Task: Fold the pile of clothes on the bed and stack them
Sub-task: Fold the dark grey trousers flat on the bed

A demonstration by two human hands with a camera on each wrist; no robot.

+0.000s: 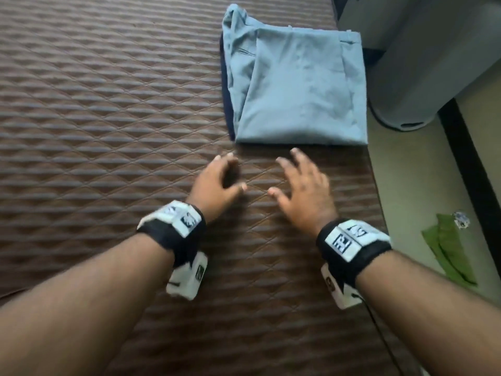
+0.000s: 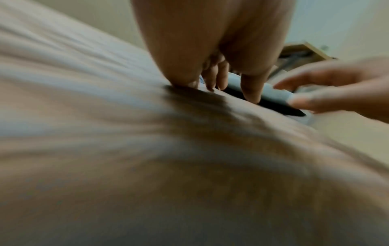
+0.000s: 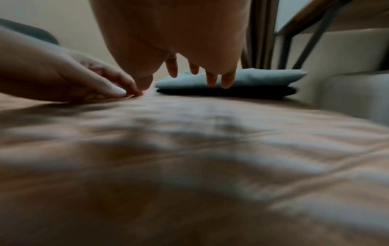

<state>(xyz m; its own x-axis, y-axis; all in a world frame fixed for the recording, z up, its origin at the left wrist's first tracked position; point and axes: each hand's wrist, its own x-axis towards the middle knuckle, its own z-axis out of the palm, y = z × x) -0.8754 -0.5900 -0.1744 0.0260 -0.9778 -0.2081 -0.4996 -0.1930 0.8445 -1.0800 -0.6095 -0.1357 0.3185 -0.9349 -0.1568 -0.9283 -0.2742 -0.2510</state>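
Note:
Light blue folded trousers (image 1: 298, 85) lie on top of a folded dark navy garment (image 1: 226, 99) near the bed's right edge; the right wrist view shows the blue trousers (image 3: 242, 78) stacked on the navy garment (image 3: 227, 92). My left hand (image 1: 225, 175) hovers just short of the stack, fingers loosely curled and empty. My right hand (image 1: 301, 175) is beside it, fingers spread and empty, tips close to the stack's near edge. In the left wrist view the left hand (image 2: 221, 83) points down at the bed by the stack (image 2: 273, 94).
The brown quilted bed cover (image 1: 108, 118) stretches left and toward me. To the right are a grey rounded object (image 1: 412, 77) on the floor, a dark strip (image 1: 466, 158) and a green cloth (image 1: 447, 251).

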